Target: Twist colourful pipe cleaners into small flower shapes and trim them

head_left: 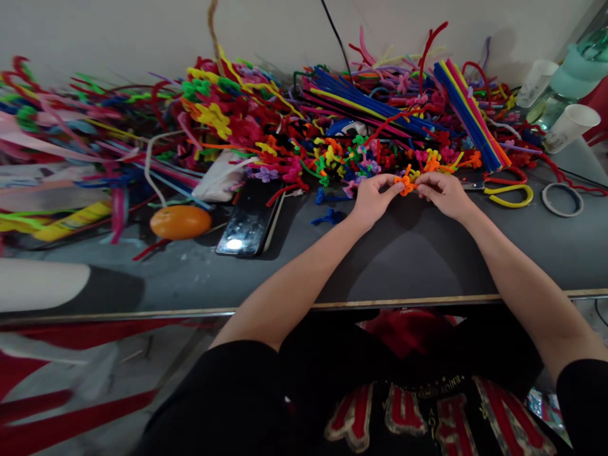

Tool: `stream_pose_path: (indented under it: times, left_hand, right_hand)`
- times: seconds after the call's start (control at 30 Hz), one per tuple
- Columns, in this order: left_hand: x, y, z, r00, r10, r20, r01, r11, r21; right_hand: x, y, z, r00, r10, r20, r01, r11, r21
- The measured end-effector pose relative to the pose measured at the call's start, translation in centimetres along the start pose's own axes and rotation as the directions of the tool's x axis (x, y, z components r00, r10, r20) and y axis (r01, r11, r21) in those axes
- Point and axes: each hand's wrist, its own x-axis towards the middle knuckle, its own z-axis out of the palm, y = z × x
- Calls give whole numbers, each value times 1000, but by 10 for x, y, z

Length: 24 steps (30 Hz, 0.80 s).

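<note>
Looks like your left hand (371,201) has the small orange fuzzy pipe-cleaner flower (406,183) pinched thumb-to-finger, and your right hand (444,195) is pinching its other side. It's over the dark grey tabletop (418,253), right by the multicoloured pipe-cleaner pile (370,95).

- On the black shirt (380,370), the word "ENJOY" can be read in small, pale lettering (449,384), set along a curved line.
- Below it on the shirt, large red letters (403,413) with pale edging are shown; the full word cannot be made out.
- On the two white paper cups (571,125), faint grey print is carried, too small to be read.
- On the yellow wrapper (73,221) at the left, blurred marks are seen, and no word can be made out.
</note>
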Motion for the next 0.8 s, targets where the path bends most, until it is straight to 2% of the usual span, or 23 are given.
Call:
stream_pose_path:
  times: [0.27, 0.4, 0.63, 0.8]
  left_hand:
    - [-3, 9, 4, 985, -123, 124, 156, 938, -309]
    - [-6, 11, 8, 977, -121, 177, 186, 885, -427]
    - [-14, 14, 15, 967, -156, 200, 238, 829, -506]
    - [-17, 19, 15, 953, -196, 231, 288, 820, -495]
  right_hand:
    - [1, 6, 2, 988, -114, -103, 103, 990, -101]
    - [3, 13, 4, 976, -190, -109, 176, 977, -123]
    - [3, 22, 8, 957, -259, -133, 245, 963, -115]
    - [2, 26, 10, 973, -205, -102, 195, 976, -95]
